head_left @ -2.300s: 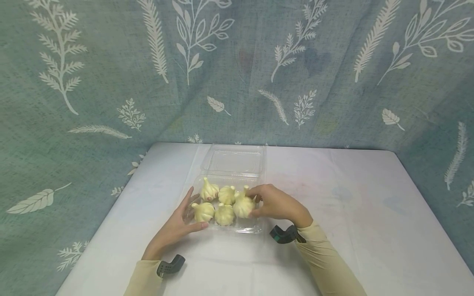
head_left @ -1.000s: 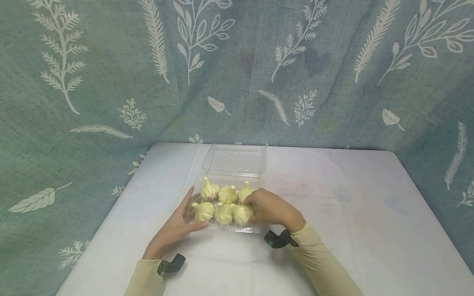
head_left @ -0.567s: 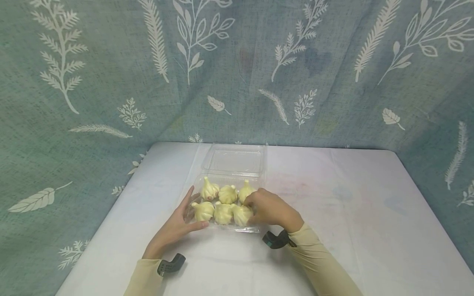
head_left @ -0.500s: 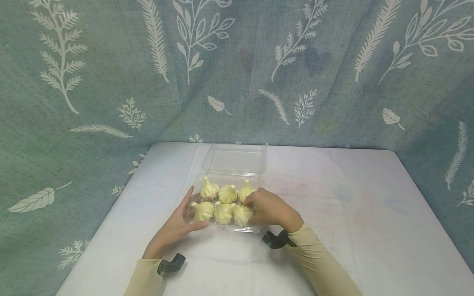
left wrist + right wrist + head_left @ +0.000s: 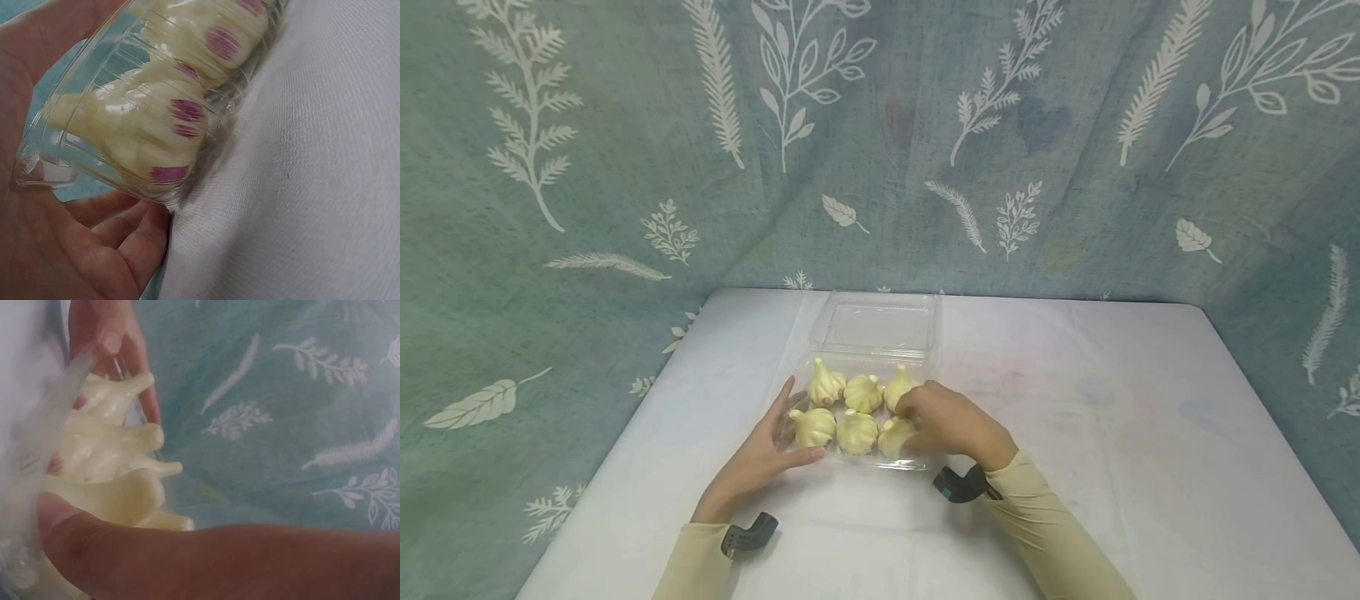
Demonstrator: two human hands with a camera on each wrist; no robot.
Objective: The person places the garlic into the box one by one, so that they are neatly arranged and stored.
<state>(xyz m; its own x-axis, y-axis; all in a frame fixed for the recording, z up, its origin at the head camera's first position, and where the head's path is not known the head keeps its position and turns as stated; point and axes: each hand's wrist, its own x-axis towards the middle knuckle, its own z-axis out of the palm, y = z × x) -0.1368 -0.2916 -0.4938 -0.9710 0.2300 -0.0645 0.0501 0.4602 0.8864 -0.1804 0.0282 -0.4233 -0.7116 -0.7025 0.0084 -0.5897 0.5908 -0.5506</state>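
A clear plastic clamshell box lies on the table with its lid folded back. Inside are several pale garlic bulbs in two rows, with purple patches visible in the left wrist view. My left hand holds the box at its left end, thumb along the front wall and fingers round the left side. My right hand grips the front-right garlic bulb inside the box, partly covering it. Behind that one stands the back-right bulb, close to my right fingers. In the right wrist view, my right thumb presses against a bulb.
The open lid lies flat behind the box, near the table's back edge. A white cloth covers the table. A patterned green-blue curtain hangs behind it and at both sides. Each wrist wears a dark camera.
My right hand has lowered its garlic bulb into the box's front-right place. Within the last half second that bulb has turned and shifted slightly right, away from the front-middle one. My left hand stays put.
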